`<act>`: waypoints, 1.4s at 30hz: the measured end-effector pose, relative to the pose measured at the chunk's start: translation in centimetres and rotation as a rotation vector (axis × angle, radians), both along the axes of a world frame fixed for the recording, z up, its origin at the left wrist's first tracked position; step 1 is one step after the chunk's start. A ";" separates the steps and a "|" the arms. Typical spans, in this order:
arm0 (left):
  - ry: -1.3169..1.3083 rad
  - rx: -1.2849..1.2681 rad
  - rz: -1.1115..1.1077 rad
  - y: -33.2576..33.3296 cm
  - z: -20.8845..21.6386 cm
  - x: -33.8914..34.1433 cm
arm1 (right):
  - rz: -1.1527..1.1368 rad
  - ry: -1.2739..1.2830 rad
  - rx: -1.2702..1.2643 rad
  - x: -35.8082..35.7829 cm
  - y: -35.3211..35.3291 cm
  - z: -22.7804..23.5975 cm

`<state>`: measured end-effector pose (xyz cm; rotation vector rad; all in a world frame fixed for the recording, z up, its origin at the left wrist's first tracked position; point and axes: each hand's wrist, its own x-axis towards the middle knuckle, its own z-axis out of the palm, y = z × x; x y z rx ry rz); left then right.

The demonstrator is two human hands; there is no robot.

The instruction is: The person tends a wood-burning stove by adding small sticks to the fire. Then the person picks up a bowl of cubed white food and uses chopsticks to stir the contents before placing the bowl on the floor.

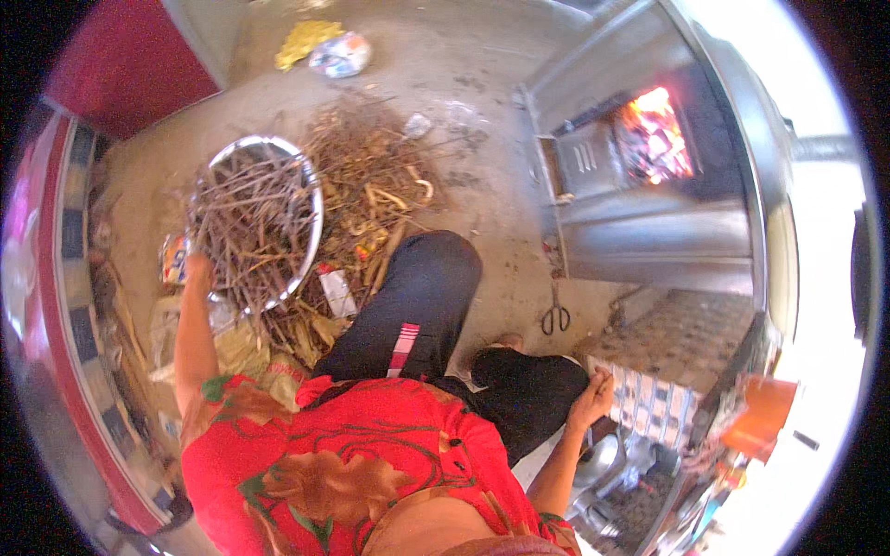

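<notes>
At the left, a round metal basin (pixel 318 206) is heaped with dry twigs (pixel 250 208). My left hand (pixel 199 269) is at its left rim, fingers closed round the edge and partly hidden. A loose pile of twigs and bark (pixel 371 176) lies against the basin's right side. On the right, my right hand (pixel 593 398) is by the corner of a low tiled ledge (pixel 649 394). Its fingers are curled together; whatever they hold, if anything, is too small to make out.
A metal stove (pixel 649 246) with a burning fire (pixel 658 139) stands at the far right. Scissors or tongs (pixel 555 318) lie on the floor before it. Pots (pixel 598 463) and an orange container (pixel 760 417) sit at the lower right. Plastic bags (pixel 340 56) lie at the back.
</notes>
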<state>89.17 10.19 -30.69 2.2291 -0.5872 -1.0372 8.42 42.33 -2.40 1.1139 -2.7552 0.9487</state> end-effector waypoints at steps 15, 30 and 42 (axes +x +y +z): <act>-0.971 -0.184 -0.525 10.8 15.8 -14.1 | -0.097 -0.015 -0.135 1.0 0.9 1.7; -0.467 -0.687 -0.798 5.0 25.9 -30.7 | -0.066 -0.090 -0.194 1.0 2.6 0.6; 0.017 -0.665 -1.146 0.0 25.6 -47.9 | 0.023 0.239 -0.021 1.7 2.4 2.1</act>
